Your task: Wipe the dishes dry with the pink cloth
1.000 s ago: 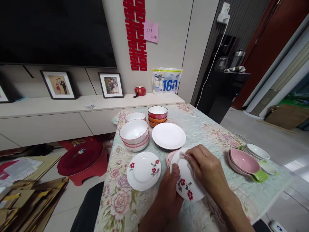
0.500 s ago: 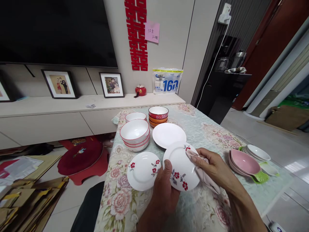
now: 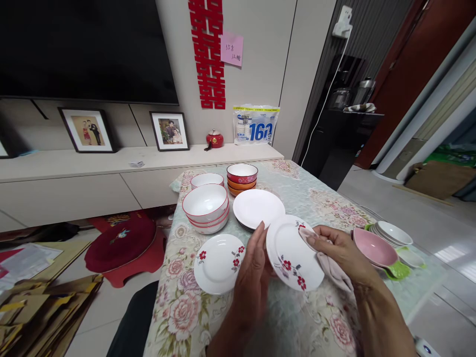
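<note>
A: Right hand point(image 3: 340, 250) pinching now, pink cloth point(image 3: 335, 271) between its fingers and the rim of the held-up plate point(image 3: 285, 244)!
B: And the left hand point(image 3: 253, 270)?
A: Fingers loose and straight at the plate's left edge; can't tell if they touch.
B: Half a second ago that thumb pressed the plate's face!
A: It's off now, and the plate's slid rightward, tilted above the floral tablecloth point(image 3: 186, 312).
</note>
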`<state>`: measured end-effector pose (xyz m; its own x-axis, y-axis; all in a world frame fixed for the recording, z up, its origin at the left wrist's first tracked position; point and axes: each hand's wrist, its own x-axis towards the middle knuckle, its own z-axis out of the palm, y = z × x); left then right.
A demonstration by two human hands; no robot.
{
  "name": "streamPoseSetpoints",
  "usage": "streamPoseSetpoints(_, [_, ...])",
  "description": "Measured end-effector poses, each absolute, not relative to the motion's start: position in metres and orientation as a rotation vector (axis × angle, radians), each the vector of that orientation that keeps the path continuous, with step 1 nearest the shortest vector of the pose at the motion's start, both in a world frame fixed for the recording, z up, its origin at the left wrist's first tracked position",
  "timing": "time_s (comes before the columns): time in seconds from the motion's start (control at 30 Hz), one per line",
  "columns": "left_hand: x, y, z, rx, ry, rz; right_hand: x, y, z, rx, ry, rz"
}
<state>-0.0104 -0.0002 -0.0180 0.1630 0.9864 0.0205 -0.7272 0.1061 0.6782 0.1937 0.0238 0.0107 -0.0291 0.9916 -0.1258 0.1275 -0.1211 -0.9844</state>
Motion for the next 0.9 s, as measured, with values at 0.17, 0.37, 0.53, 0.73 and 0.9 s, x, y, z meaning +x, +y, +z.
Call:
streamPoseSetpoints(0.17, [-0.015,0.002,-0.028,1.488,0.778,1.536,0.205,0.022,0.009,-1.387,-1.286,1.304])
streamPoseSetpoints(0.37, [-0.025,0.001,-0.034,2.135,0.833,1.346,0.201,0.018,0.015,-1.377,-1.296,1.386])
streamPoseSetpoints(0.53, [-0.024,0.002,-0.038,2.295,0.851,1.565,0.200,0.020,0.018,-1.322,-1.015,1.446])
streamPoseSetpoints(0.73, [-0.023,-0.001,-0.034,2.114,0.836,1.486,0.194,0.026,0.014,-1.274,-0.995,1.127])
streamPoseSetpoints(0.9, [-0.012,-0.010,-0.021,1.171,0.853,1.260,0.171,0.016,0.017,-1.331,-1.241,0.654])
